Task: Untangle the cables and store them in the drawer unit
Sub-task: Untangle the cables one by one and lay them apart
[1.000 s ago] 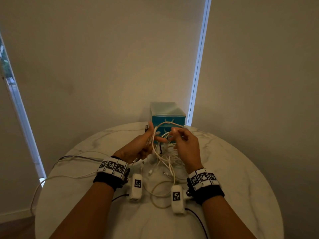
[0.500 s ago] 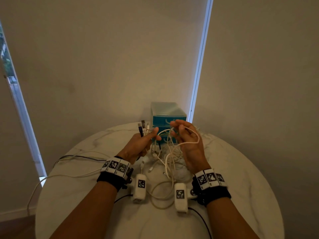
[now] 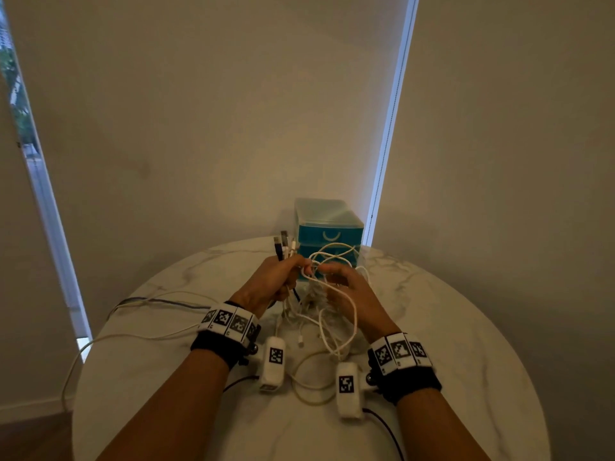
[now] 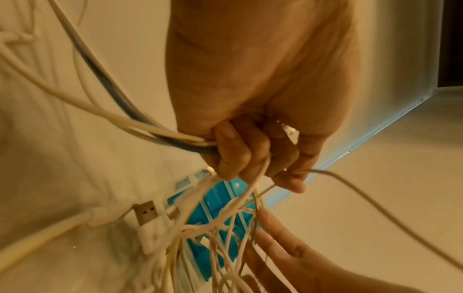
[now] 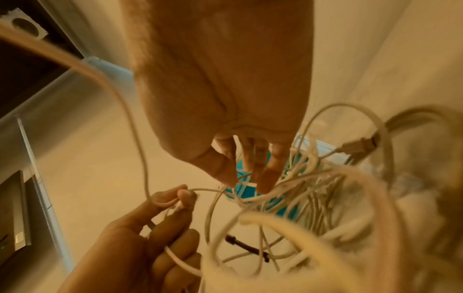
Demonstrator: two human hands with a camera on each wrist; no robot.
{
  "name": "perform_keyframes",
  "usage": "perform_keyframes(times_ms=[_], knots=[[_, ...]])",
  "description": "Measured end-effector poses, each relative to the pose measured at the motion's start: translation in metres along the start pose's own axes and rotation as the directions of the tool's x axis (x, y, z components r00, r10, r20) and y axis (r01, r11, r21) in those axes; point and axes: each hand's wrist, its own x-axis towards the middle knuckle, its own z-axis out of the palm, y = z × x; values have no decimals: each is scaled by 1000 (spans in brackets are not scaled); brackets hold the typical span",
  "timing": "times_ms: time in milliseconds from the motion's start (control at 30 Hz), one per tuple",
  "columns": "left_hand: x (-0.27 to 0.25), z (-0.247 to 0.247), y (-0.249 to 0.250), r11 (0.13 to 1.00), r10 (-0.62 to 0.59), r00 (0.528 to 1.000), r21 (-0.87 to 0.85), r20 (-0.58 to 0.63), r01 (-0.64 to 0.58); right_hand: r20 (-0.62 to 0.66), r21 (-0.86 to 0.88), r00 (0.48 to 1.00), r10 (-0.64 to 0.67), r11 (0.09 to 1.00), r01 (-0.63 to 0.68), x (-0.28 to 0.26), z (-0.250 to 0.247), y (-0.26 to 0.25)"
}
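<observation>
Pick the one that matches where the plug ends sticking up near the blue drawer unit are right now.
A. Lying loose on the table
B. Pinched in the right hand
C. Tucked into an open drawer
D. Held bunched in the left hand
D: in the head view the plug ends stand up out of the left hand, whose fingers curl round several cables; the drawer unit behind looks closed.

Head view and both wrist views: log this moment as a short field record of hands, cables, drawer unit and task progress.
left hand: grips several cables, plug ends sticking up
right hand: fingers threaded into the white cable tangle
cables: still knotted, hanging from both hands to the table
drawer unit: teal, behind the hands, drawers appear closed
progress: nothing stored yet
</observation>
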Motion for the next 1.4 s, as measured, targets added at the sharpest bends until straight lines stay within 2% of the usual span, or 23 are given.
perform_keyframes(times_ms=[67,167,300,400,500,567,633,700,800,833,867,900,933,967,1033,1100,1200,1267,1333,1400], knots=[[-1,-1,4,997,57,998,-54,-12,-57,-1,-47,996,88,995,-88,2,-1,2],[1,-6,6,977,141,987,-150,-75,-151,-72,-205,978,198,956,-209,4,0,3],[8,-7,-2,961,129,971,-215,-203,-173,-302,-227,943,141,950,-215,-4,-8,-13],[12,-7,-9,964,98,951,-211,-293,-164,-490,-200,867,87,957,-209,-6,-14,-19],[14,-6,-11,971,85,927,-179,-366,-160,-605,-162,793,75,963,-214,-8,-20,-19],[14,-8,-11,967,74,924,-201,-375,-159,-633,-127,768,98,966,-227,-8,-23,-18],[13,-9,-10,969,90,945,-190,-313,-155,-618,-130,781,86,969,-209,-7,-25,-16],[9,-7,-7,982,132,967,-106,-219,-158,-617,-140,787,21,981,-136,-7,-22,-20],[-2,-1,-1,976,212,977,46,-19,-211,-609,-228,776,-162,973,24,-9,-12,-34],[-5,1,3,968,234,972,88,28,-235,-558,-257,801,-215,963,80,-9,-8,-35],[-7,1,5,962,244,968,115,55,-249,-470,-239,851,-234,962,133,-9,-4,-36],[-8,-1,7,957,249,966,134,74,-257,-362,-220,905,-224,964,151,-8,1,-34],[-10,-2,8,953,249,964,150,96,-262,-267,-225,937,-224,960,166,-7,5,-30],[-12,-2,9,951,245,961,163,127,-264,-203,-242,956,-212,957,161,-8,8,-28],[-17,-1,11,942,245,950,185,191,-280,-188,-226,964,-189,963,145,-7,8,-27],[-19,2,12,949,232,960,182,159,-259,-268,-240,943,-197,962,133,-6,5,-27],[-12,3,11,972,192,981,140,-15,-188,-348,-236,917,-196,965,117,-6,2,-25],[-9,4,8,959,188,979,230,-73,-167,-343,-199,924,-169,974,104,-7,2,-26],[-13,9,9,928,234,972,306,-37,-212,-297,-202,939,-174,972,117,-8,3,-29],[-12,11,6,917,276,961,292,24,-271,-270,-223,939,-211,963,152,-8,3,-29]])
